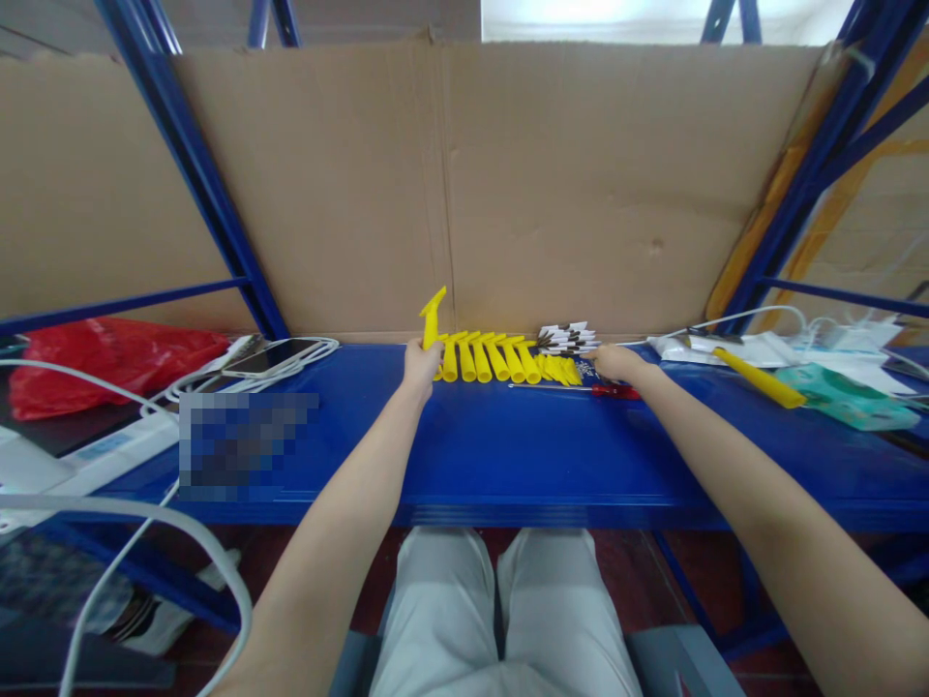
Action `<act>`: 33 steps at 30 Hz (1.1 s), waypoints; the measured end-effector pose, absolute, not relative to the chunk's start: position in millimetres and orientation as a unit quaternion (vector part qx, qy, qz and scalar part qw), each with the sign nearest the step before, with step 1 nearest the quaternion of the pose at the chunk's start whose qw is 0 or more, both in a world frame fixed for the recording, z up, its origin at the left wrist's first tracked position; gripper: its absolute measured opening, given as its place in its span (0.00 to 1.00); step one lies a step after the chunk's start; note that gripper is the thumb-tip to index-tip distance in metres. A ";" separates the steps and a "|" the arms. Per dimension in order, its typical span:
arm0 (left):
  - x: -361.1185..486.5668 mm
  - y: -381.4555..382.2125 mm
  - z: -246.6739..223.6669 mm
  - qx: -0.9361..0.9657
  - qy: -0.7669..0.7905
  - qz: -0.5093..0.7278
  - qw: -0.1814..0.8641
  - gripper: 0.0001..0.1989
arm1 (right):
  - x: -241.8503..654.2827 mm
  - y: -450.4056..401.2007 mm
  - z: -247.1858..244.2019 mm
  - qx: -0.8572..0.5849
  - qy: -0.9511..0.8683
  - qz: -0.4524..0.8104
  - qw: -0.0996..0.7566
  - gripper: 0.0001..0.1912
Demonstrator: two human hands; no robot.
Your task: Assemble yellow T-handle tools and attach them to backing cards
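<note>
My left hand [422, 366] is closed around a yellow plastic handle [432, 319], held upright with its angled head at the top. Beside it, a row of several similar yellow handles [485, 360] lies on the blue table. My right hand [616, 363] is low over the table, its fingers drawn together at some tiny dark pieces [586, 369], too small to make out. Left of those fingers are a pile of small yellow parts [557, 370] and a bundle of white-and-dark pieces [567, 338]. A screwdriver with a red handle [616, 392] lies just below my right hand.
A cardboard sheet [552, 194] stands behind the blue table [508, 455], between blue posts. At left are a red plastic bag [108, 363], a phone [280, 356] and white cables. A green-white packet [846, 397] and another yellow piece [759, 378] lie at right.
</note>
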State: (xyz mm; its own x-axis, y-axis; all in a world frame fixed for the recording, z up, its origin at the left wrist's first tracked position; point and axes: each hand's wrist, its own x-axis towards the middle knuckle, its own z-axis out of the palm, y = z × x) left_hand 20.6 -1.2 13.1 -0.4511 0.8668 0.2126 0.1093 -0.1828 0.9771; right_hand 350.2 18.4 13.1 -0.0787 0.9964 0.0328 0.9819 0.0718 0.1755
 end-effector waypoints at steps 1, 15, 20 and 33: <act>20.6 -1.4 13.7 0.433 0.563 0.636 0.300 0.06 | 350.3 17.9 12.8 0.679 0.730 0.069 0.042 0.30; 30.2 -9.6 20.8 0.444 0.475 0.681 0.337 0.14 | 374.3 1.0 10.7 0.682 0.723 0.036 -0.105 0.27; 32.4 -13.7 19.7 0.539 0.506 0.621 0.262 0.07 | 380.1 -1.7 13.0 0.699 0.703 0.035 -0.128 0.28; 61.5 -46.9 7.5 0.861 0.476 0.180 0.003 0.19 | 391.3 -2.6 5.7 0.770 0.628 0.012 -0.108 0.16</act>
State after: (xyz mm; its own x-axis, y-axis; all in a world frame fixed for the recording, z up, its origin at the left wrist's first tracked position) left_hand 61.5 -46.9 7.5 0.4825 0.8205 0.3065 0.8184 -0.5470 0.1761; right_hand 391.3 -2.6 5.7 0.2108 0.9652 0.1549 0.9705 -0.1876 -0.1516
